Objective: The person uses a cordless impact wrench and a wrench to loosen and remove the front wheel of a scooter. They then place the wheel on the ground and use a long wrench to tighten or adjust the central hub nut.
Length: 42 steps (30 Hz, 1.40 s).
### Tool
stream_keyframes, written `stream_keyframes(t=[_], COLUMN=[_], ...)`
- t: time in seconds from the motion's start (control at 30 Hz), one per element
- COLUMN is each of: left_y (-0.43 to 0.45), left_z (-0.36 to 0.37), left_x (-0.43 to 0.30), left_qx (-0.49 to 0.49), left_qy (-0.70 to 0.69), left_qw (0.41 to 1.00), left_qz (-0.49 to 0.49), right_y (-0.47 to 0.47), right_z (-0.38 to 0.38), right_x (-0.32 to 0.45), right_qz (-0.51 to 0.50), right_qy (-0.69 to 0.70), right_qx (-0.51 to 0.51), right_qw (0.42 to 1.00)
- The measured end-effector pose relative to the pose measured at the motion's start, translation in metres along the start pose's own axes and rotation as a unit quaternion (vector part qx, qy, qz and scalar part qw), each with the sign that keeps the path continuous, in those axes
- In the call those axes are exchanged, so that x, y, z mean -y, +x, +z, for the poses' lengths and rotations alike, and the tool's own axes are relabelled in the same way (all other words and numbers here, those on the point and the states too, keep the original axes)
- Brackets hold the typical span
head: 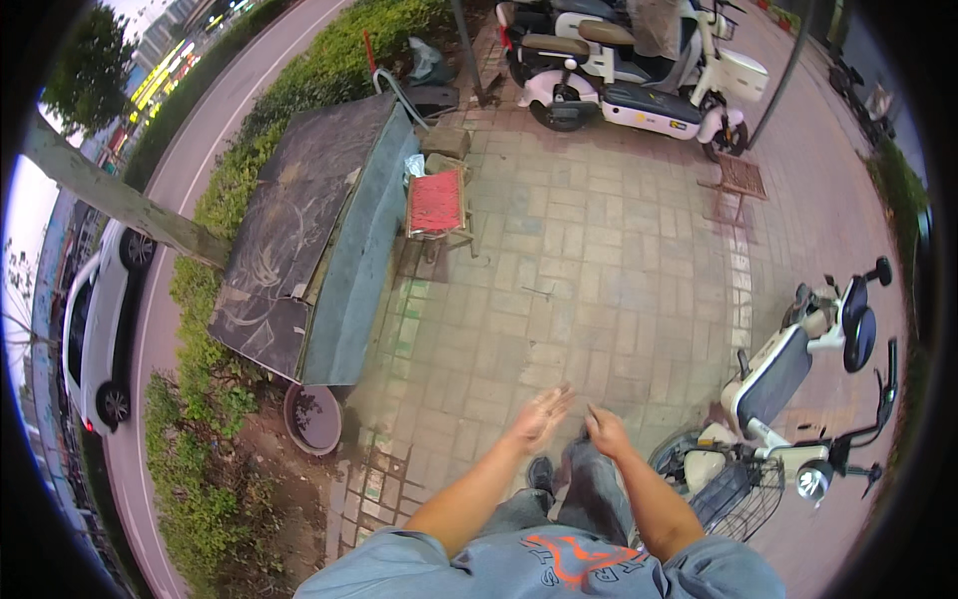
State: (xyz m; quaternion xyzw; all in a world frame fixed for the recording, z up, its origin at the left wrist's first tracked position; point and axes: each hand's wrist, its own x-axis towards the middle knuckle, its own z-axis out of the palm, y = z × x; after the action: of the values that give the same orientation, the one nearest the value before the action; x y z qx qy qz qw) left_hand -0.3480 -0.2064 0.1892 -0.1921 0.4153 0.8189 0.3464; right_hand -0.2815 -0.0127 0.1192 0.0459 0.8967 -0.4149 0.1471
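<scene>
My left hand (542, 419) is held out in front of my body with its fingers stretched and slightly blurred. No object shows in it. Close by on its right is my right hand (608, 431), partly curled, with a small gap between the two hands. Whether something small sits in the right hand's fingers cannot be made out. Below them are my grey trousers (595, 490) and one dark shoe (540, 474), on a pavement of pale paving bricks (591, 314).
A large blue-sided box with a dark, scuffed lid (299, 217) stands left, near a round basin (313, 419). Ahead are a red-topped folding stool (436, 202), a brown stool (741, 178) and parked electric scooters (651, 108). Another scooter (775, 378) stands close at right.
</scene>
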Motion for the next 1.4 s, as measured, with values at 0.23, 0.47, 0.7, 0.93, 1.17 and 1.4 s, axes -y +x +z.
stream_keyframes(t=[0.23, 0.47, 0.7, 0.93, 1.17, 1.4], left_y=[0.049, 0.109, 0.192, 0.340, 0.498, 0.671], left_z=[-0.131, -0.233, -0.357, -0.400, -0.425, -0.388], left_x=[-0.206, -0.205, -0.204, -0.417, -0.518, -0.541], left_qx=[-0.349, -0.566, -0.592, -0.531, -0.523, -0.501], left_qy=[0.117, 0.247, 0.177, 0.295, 0.120, -0.048], left_qw=[0.927, 0.786, 0.778, 0.794, 0.835, 0.857], left_qz=[0.065, -0.033, -0.114, -0.031, 0.122, 0.113], right_y=[-0.017, 0.268, 0.678, 0.920, 1.146, 1.285], right_z=[-0.083, -0.092, -0.040, 0.055, 0.178, 0.295], right_x=[-0.216, -0.168, 0.187, 0.213, 0.226, 0.183], right_qz=[0.230, 0.099, 0.102, 0.007, -0.006, -0.064], right_qy=[-0.308, -0.240, 0.096, -0.205, -0.311, -0.434], right_qx=[0.232, 0.109, 0.160, 0.160, 0.218, 0.255], right_qw=[0.894, 0.959, 0.977, 0.966, 0.925, 0.862])
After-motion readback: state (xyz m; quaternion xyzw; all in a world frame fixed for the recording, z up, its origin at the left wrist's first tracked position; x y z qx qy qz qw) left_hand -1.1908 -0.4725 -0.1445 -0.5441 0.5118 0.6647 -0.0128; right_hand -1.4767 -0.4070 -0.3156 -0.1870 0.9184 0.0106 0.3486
